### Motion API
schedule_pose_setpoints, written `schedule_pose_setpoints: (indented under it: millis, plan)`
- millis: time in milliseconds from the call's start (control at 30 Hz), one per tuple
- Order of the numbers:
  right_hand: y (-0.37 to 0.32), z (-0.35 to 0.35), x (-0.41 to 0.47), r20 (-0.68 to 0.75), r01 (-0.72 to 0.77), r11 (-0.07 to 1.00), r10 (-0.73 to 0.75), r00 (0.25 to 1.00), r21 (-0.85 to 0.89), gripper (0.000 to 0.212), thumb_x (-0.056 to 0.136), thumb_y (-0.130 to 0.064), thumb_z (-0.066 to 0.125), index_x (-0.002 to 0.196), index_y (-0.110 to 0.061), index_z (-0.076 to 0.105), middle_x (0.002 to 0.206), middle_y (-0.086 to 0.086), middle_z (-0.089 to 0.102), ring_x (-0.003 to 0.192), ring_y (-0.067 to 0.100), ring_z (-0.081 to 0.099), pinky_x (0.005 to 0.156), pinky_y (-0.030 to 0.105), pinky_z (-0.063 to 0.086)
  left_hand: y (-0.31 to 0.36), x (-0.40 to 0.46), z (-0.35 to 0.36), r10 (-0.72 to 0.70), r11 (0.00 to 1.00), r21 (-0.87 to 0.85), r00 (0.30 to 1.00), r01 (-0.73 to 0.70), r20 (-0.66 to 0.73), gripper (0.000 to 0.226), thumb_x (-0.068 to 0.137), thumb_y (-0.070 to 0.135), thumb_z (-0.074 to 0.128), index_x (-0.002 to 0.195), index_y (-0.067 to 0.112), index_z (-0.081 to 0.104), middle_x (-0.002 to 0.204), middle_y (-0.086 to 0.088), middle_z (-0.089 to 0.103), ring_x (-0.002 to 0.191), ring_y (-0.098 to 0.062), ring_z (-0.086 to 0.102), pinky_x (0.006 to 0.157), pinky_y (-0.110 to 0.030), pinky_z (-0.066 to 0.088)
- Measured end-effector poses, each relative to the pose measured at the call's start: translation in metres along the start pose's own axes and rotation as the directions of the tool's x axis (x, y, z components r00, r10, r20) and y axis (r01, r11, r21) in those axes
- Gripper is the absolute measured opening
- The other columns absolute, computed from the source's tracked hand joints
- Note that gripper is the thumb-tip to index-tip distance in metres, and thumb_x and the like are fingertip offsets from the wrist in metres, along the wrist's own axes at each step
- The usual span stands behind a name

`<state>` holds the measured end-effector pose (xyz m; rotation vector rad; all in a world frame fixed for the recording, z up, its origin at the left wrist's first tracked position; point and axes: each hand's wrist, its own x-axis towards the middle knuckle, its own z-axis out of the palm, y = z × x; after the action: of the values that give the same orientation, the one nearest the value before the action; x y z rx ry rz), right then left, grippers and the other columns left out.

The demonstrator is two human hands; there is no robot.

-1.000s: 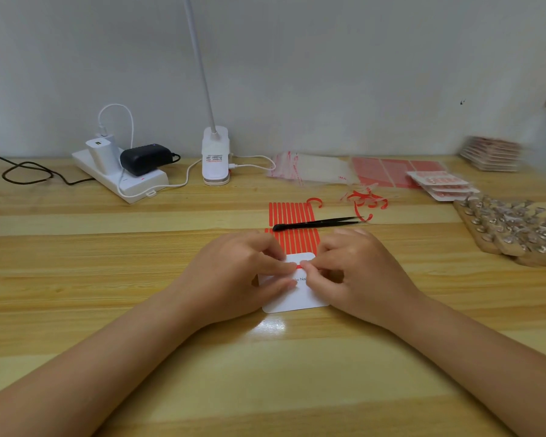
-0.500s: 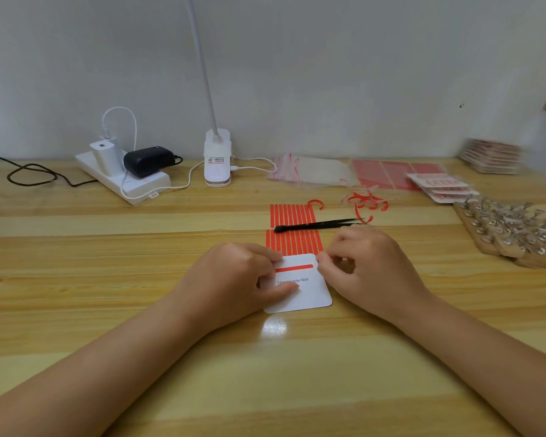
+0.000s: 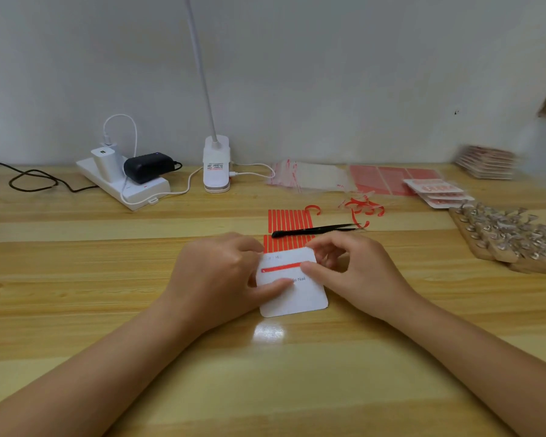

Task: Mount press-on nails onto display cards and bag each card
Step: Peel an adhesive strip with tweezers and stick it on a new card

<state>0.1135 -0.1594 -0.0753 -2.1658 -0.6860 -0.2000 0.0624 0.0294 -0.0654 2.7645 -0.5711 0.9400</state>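
1. Your clear bags (image 3: 309,178) lie flat in a loose pile at the far middle of the table (image 3: 76,279); whether anything is inside them cannot be told.
2. At the far right, bagged cards (image 3: 435,192) sit in a small fanned stack, with another stack (image 3: 486,162) blurred behind them by the wall.
3. Rows of press-on nails (image 3: 511,238) on wooden sticks crowd the right edge.
4. The black tweezers (image 3: 312,230) lie across the sheet of red tape strips (image 3: 289,220), just beyond your hands. Curled red backing scraps (image 3: 363,206) lie to the right of the sheet.
5. At the far left sit a power strip (image 3: 123,184) with chargers and a clip lamp (image 3: 216,165).
6. The white display card (image 3: 297,298) lies flat on the table between your hands, its far edge over the tape sheet. One red tape strip (image 3: 281,267) runs across it.
7. Your left hand (image 3: 221,275) rests on the card's left side, thumb pressing on its face.
8. Your right hand (image 3: 356,272) has its fingers curled, thumb tip touching the strip's right end; whether it pinches the strip is unclear.
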Motion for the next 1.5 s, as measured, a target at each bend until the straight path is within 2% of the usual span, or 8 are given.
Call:
schedule_pose_setpoints:
  millis: [100,200,400,833,967,1167,1367,1500]
  plan:
    - [-0.002,-0.002,0.002,-0.027,-0.088,0.956,0.100,0.995,0.281,0.022,0.077,-0.013,0.072,0.085,-0.030,0.060,0.061,-0.008,0.062,0.055,-0.001,0.053,0.058,0.007,0.040,-0.003,-0.001,-0.002,-0.222,0.952,-0.220,0.975,0.211,-0.023,0.045,0.078,0.058,0.058,0.059,0.016,0.056,0.071,0.007,0.063,0.063,-0.009,0.058,0.047,-0.025,0.042]
    - [-0.003,-0.004,0.004,-0.012,-0.119,0.892,0.138,0.990,0.437,0.023,0.078,-0.009,0.070,0.087,-0.028,0.059,0.059,-0.008,0.066,0.062,0.003,0.060,0.063,0.012,0.047,-0.005,0.004,0.000,-0.479,0.714,-0.524,0.870,0.464,0.118,0.026,0.075,0.042,0.067,0.070,0.017,0.060,0.071,0.007,0.063,0.066,-0.007,0.055,0.054,-0.012,0.039]
    - [-0.004,-0.004,0.005,0.004,-0.125,0.841,0.144,0.989,0.526,0.021,0.080,-0.004,0.066,0.090,-0.021,0.060,0.061,-0.004,0.067,0.067,0.007,0.064,0.062,0.014,0.050,-0.002,0.009,-0.001,-0.492,0.328,-0.730,0.768,0.599,0.409,0.006,0.084,0.010,0.064,0.082,0.010,0.069,0.053,0.010,0.064,0.047,0.002,0.054,0.049,-0.009,0.043]
    - [0.003,-0.004,0.011,0.021,-0.129,0.883,0.134,0.991,0.452,0.021,0.086,-0.007,0.059,0.092,-0.027,0.060,0.070,-0.006,0.071,0.069,0.002,0.064,0.064,0.009,0.045,-0.009,0.010,-0.003,-0.496,0.262,-0.688,0.706,0.676,0.505,0.013,0.087,0.016,0.060,0.083,0.018,0.072,0.054,0.006,0.062,0.042,0.000,0.047,0.044,-0.012,0.036]
    - [0.013,-0.023,0.024,-0.076,0.016,0.986,-0.029,0.997,-0.169,0.035,0.086,-0.006,0.054,0.115,-0.023,0.061,0.089,-0.010,0.061,0.070,-0.001,0.052,0.064,0.007,0.036,-0.012,0.011,-0.003,-0.497,0.226,-0.690,0.690,0.688,0.526,0.013,0.088,0.013,0.059,0.085,0.014,0.072,0.056,0.005,0.064,0.042,0.000,0.048,0.043,-0.013,0.037]
    - [0.011,-0.031,0.045,0.281,0.203,0.671,0.008,0.960,-0.713,0.040,0.089,-0.007,0.042,0.125,-0.020,0.053,0.117,-0.002,0.054,0.109,0.018,0.049,0.084,0.031,0.044,-0.012,0.014,-0.004,-0.475,0.223,-0.681,0.688,0.697,0.549,0.015,0.088,0.005,0.056,0.086,0.012,0.070,0.056,0.009,0.066,0.042,0.001,0.051,0.044,-0.012,0.040]
    - [0.004,-0.033,0.064,0.406,0.307,0.557,0.060,0.912,-0.772,0.028,0.089,-0.008,0.042,0.109,-0.016,0.060,0.106,0.001,0.059,0.097,0.021,0.056,0.078,0.034,0.049,-0.013,0.013,-0.005,-0.463,0.239,-0.677,0.695,0.696,0.551,0.018,0.087,0.004,0.057,0.083,0.015,0.071,0.054,0.010,0.065,0.042,0.001,0.050,0.045,-0.012,0.040]
    - [-0.001,-0.031,0.056,0.060,0.142,0.840,-0.130,0.990,-0.523,0.014,0.088,-0.016,0.053,0.096,-0.017,0.064,0.088,-0.007,0.061,0.079,0.009,0.056,0.066,0.026,0.043,-0.013,0.014,-0.001,-0.489,0.228,-0.682,0.688,0.694,0.536,0.020,0.085,0.004,0.059,0.076,0.017,0.071,0.055,0.008,0.066,0.042,0.001,0.050,0.043,-0.012,0.040]
